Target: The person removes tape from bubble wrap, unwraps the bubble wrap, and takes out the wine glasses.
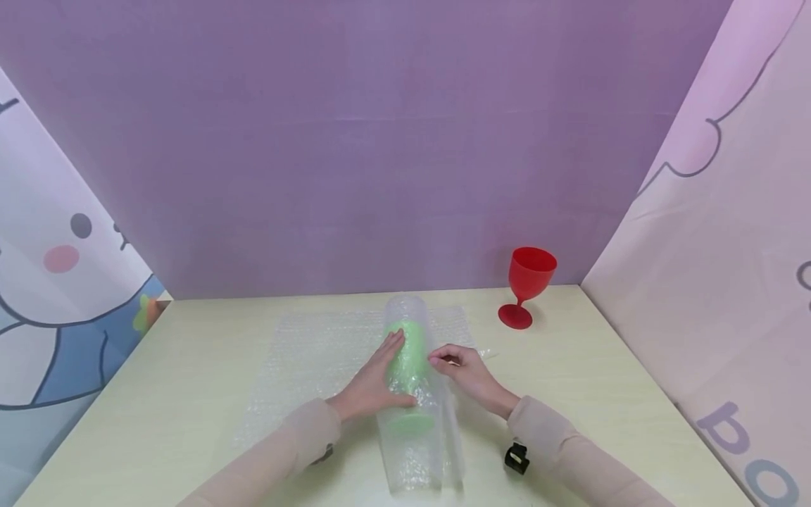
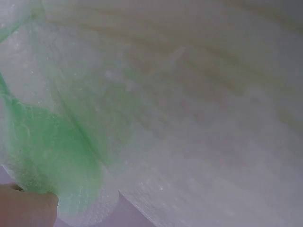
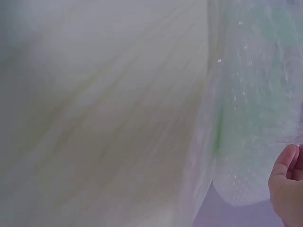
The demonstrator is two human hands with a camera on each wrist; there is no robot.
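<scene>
A green plastic goblet (image 1: 410,352) lies on its side, bowl away from me, seen through layers of clear bubble wrap (image 1: 415,468). My left hand (image 1: 370,387) rests on the wrapped goblet, fingers extended along the bowl and thumb across the stem. On the other side, my right hand (image 1: 472,377) pinches the wrap's edge between thumb and index finger. The left wrist view shows the green bowl (image 2: 57,156) through the film beside a fingertip. In the right wrist view, the curled fingers (image 3: 284,165) meet the film; the pinched edge is hardly visible.
Flat bubble wrap spreads to the left on the pale table (image 1: 158,394). A red goblet (image 1: 531,276) stands upright at the back right. A purple backdrop (image 1: 380,155) rises behind, with printed cloths at both sides. A small black device (image 1: 516,458) hangs under the right sleeve.
</scene>
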